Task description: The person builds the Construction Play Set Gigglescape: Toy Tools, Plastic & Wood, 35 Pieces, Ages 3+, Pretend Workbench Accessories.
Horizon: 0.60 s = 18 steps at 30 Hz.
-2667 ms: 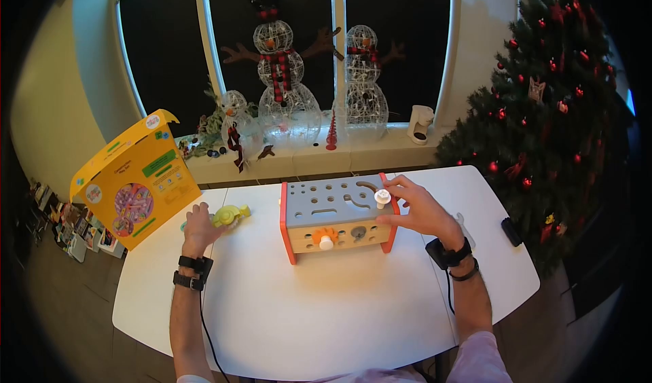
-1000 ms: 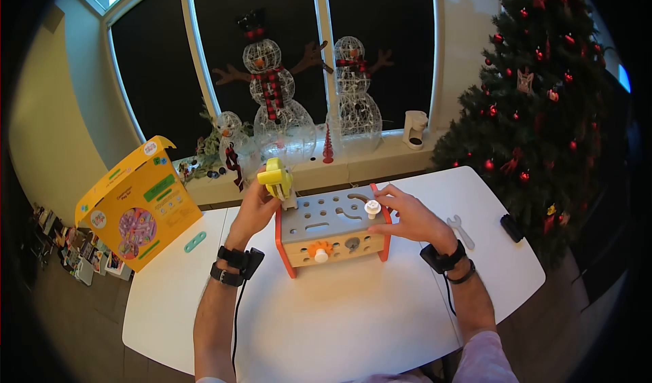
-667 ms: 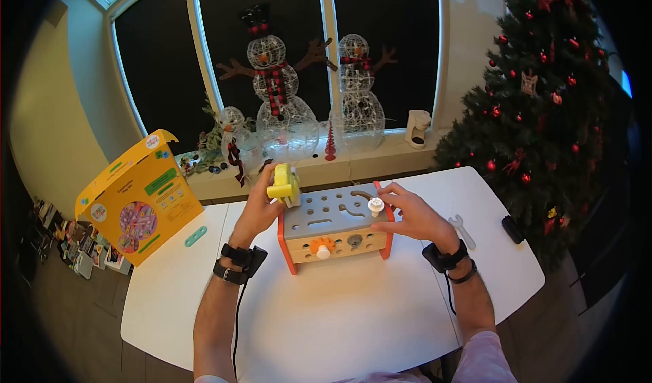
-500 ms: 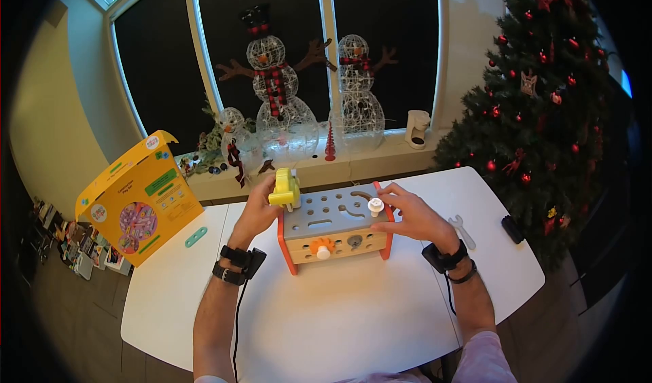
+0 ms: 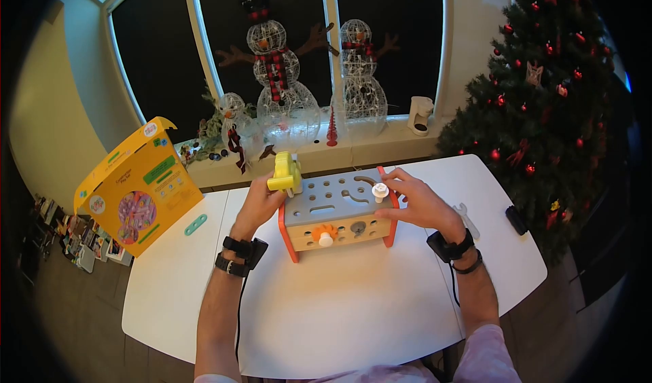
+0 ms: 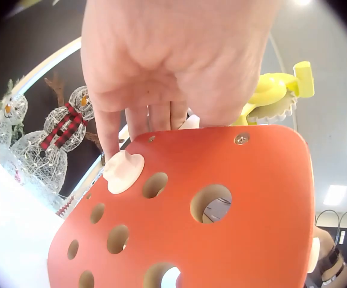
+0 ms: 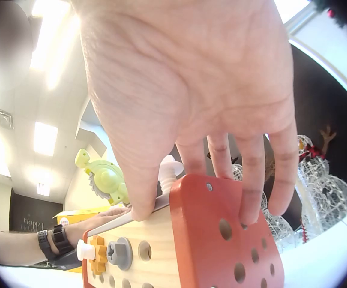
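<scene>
A toy workbench [image 5: 339, 203] with a grey holed top, pale wooden front and red end panels stands on the white table. At its left end my left hand [image 5: 258, 210] holds a yellow toy circular saw [image 5: 286, 169] upright, close over the grey top. The left wrist view has the saw's toothed grey blade [image 6: 273, 109] beyond the thumb; the fingertips are hidden behind the red panel. My right hand [image 5: 421, 203] grips the workbench's right end, thumb on the front top edge and fingers over the red panel [image 7: 221, 240]. A white screw [image 5: 379, 191] stands near that thumb.
Right of the workbench lie a grey toy wrench [image 5: 466, 220] and a black object [image 5: 516, 220]. A teal holed strip [image 5: 195, 225] is at the left, before a yellow box [image 5: 136, 186]. An orange gear [image 5: 324, 233] and a grey bolt [image 5: 358, 229] sit on the workbench's front.
My left hand has brought the saw from the table's left side to the workbench, turning and lowering it over the top. The right hand keeps its place at the right end.
</scene>
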Motion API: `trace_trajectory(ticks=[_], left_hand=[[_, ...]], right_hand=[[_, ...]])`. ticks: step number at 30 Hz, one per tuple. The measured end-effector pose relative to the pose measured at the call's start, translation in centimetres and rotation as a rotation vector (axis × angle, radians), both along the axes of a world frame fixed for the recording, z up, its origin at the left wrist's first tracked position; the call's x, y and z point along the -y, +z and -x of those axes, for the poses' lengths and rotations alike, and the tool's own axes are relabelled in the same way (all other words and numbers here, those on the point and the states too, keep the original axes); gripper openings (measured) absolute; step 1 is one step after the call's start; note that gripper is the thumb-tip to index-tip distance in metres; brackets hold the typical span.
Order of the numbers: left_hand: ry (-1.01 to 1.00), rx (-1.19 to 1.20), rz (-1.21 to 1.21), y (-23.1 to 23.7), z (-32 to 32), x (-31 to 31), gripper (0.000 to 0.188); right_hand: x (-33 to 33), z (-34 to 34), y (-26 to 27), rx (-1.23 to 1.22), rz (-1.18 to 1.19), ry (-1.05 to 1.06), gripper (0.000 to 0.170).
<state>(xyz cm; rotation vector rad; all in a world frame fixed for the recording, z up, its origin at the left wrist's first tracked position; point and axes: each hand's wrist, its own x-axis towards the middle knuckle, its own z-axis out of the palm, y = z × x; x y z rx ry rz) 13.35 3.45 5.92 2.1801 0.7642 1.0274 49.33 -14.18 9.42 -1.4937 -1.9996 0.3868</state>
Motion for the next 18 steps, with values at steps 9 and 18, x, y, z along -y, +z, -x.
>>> trace_trajectory(ticks=[9,18], left_hand=[[0.018,-0.047,-0.154,1.1,-0.2,0.8,0.033],[-0.044,-0.032,-0.019,0.1,-0.2,0.9,0.042]], right_hand=[[-0.1,0.1,-0.1,-0.013,-0.009,0.02,0.066],[-0.1,-0.2,-0.4,-0.01,-0.034,0.022,0.065]])
